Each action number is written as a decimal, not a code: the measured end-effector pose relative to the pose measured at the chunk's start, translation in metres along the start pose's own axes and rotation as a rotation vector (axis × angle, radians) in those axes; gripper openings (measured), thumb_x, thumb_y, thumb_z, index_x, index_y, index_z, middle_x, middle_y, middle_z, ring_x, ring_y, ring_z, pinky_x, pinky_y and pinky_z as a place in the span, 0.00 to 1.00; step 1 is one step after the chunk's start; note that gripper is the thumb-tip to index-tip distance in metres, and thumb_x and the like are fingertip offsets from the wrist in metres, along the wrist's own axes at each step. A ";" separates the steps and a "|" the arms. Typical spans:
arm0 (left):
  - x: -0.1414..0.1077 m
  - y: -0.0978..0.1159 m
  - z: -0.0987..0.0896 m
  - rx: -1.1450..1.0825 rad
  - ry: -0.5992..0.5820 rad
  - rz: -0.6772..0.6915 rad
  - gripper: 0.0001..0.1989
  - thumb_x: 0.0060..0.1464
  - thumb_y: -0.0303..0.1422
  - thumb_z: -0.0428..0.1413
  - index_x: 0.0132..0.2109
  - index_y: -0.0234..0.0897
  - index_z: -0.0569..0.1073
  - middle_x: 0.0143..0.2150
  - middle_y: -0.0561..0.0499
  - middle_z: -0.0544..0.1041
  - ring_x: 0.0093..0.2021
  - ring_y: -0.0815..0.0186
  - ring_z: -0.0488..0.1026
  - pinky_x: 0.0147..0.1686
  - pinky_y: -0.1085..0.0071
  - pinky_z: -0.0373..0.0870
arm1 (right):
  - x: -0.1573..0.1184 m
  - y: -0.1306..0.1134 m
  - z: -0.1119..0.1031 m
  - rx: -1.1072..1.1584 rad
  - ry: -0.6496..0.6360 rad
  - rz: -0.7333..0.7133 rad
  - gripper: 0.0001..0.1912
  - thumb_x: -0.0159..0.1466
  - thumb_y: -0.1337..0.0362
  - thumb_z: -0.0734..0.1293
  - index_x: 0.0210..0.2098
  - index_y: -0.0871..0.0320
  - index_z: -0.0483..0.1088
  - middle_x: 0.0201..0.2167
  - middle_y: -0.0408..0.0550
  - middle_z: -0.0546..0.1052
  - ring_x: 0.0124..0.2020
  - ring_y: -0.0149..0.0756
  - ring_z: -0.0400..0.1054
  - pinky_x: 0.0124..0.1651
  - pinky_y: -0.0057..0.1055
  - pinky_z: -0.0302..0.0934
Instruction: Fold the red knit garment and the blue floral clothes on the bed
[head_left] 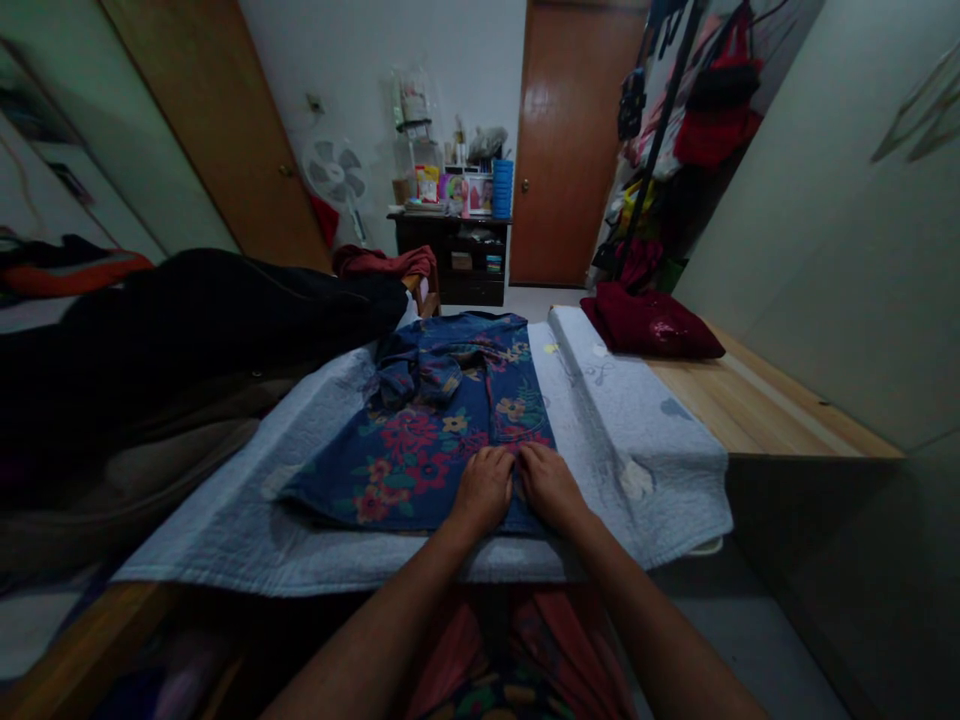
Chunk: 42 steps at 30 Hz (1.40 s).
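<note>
A dark blue floral shirt [420, 450] lies spread on a light quilted cloth [217, 540], with one sleeve bunched across its upper part. Close to the shirt's lower right side, my left hand [486, 488] is closed on the fabric with its fingers bent down. My right hand [551, 485] is right beside it, fingers curled on the same shirt near its right edge. The fingertips of both hands are partly hidden against the cloth.
Dark clothes [187, 340] are heaped on the left. A folded maroon garment [652, 320] rests on a wooden board [765, 400] to the right. Farther back are a white fan [335, 172], a dark cabinet [416, 240] and a brown door [559, 150].
</note>
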<state>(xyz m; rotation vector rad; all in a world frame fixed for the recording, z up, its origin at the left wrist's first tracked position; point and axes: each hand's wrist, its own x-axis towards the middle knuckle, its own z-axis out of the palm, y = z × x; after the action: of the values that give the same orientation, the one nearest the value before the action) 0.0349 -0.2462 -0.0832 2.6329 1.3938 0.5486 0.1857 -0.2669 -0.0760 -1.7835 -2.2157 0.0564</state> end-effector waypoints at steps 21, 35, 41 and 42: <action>-0.001 0.004 -0.007 0.063 -0.033 -0.052 0.10 0.58 0.27 0.51 0.47 0.41 0.70 0.47 0.47 0.72 0.49 0.58 0.65 0.49 0.60 0.63 | -0.017 0.013 0.016 -0.025 -0.054 0.049 0.30 0.67 0.56 0.60 0.66 0.61 0.58 0.69 0.58 0.53 0.70 0.48 0.44 0.66 0.46 0.46; -0.002 -0.003 0.005 -0.016 0.018 0.021 0.18 0.57 0.26 0.51 0.54 0.40 0.69 0.58 0.48 0.71 0.61 0.58 0.61 0.62 0.59 0.56 | -0.048 0.017 0.015 -0.018 0.006 0.002 0.27 0.66 0.60 0.61 0.64 0.61 0.61 0.68 0.58 0.55 0.69 0.48 0.47 0.66 0.44 0.47; -0.002 -0.002 0.006 0.008 0.026 0.005 0.19 0.56 0.26 0.51 0.55 0.39 0.70 0.58 0.48 0.71 0.61 0.56 0.61 0.61 0.57 0.57 | -0.027 0.016 -0.014 -0.024 -0.071 0.027 0.16 0.64 0.63 0.62 0.49 0.59 0.72 0.54 0.55 0.73 0.54 0.43 0.66 0.58 0.37 0.56; -0.002 -0.002 0.006 0.012 0.026 0.006 0.19 0.56 0.25 0.51 0.55 0.39 0.70 0.58 0.48 0.71 0.60 0.56 0.61 0.61 0.57 0.57 | -0.019 0.016 -0.018 -0.032 -0.086 0.040 0.13 0.65 0.64 0.61 0.45 0.58 0.73 0.49 0.54 0.75 0.50 0.42 0.68 0.56 0.35 0.58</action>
<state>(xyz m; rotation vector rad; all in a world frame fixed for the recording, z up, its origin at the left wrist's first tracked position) 0.0345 -0.2467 -0.0900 2.6493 1.4017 0.5782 0.2087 -0.2839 -0.0658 -1.8760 -2.2513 0.1085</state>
